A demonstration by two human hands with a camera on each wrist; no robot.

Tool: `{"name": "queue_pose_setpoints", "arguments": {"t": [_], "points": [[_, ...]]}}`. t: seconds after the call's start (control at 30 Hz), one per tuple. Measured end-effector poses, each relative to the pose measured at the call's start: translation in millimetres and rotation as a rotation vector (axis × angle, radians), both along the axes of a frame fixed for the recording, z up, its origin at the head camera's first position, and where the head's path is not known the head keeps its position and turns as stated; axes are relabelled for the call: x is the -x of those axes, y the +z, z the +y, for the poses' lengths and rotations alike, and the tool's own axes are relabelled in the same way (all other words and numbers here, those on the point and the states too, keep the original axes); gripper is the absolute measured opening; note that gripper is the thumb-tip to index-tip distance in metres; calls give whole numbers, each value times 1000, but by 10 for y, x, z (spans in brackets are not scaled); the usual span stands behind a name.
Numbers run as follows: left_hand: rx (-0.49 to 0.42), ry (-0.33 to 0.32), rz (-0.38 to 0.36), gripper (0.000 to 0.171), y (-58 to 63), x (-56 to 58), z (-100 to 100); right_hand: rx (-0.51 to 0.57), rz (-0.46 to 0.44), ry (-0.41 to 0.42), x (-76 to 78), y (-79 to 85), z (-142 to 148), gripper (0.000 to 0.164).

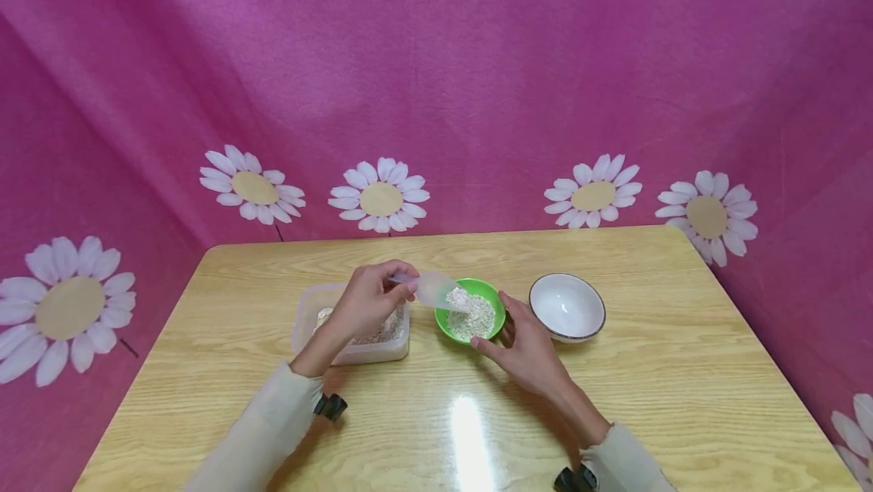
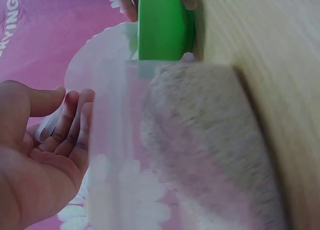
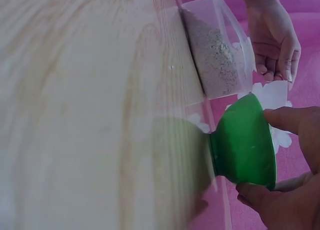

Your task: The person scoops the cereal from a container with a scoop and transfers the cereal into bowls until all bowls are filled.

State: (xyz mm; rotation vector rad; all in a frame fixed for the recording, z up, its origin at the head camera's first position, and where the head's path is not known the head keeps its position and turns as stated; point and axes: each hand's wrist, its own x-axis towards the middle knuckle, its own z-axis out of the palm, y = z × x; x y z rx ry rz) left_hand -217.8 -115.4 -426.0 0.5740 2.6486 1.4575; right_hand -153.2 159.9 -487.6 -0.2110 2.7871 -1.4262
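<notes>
My left hand (image 1: 375, 299) pinches the handle of a translucent plastic scoop (image 1: 433, 289), its mouth tipped over a green bowl (image 1: 443, 325). Pale flakes, oat-like in look, lie at the scoop's lip and inside the bowl. With thumb and fingers on opposite sides of the rim, my right hand (image 1: 528, 348) holds the bowl, which stands on the table. Below the left hand is a clear plastic container (image 1: 371, 355), part filled with the same flakes (image 2: 200, 125); hand and forearm hide some of it. The right wrist view shows the bowl's side (image 3: 242, 140) between thumb and fingers.
A white bowl (image 1: 566, 306) with a dark rim stands just right of the right hand. Everything rests on a light wooden table (image 1: 225, 401). A pink cloth (image 1: 436, 83) with white daisies hangs behind the table and at both sides.
</notes>
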Motion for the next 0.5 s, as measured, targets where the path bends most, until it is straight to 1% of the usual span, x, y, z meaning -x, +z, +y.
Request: {"name": "queue_pose_setpoints", "arguments": {"t": [0.13, 0.27, 0.43, 0.5], "points": [[61, -45, 22, 14, 102, 34, -2, -7, -15, -3, 5, 4, 5, 95], [99, -90, 47, 14, 223, 53, -22, 3, -35, 2, 12, 11, 3, 96], [132, -103, 71, 15, 369, 41, -38, 14, -46, 5, 9, 21, 2, 96], [135, -104, 79, 15, 403, 37, -41, 16, -49, 3, 1, 26, 6, 96]]}}
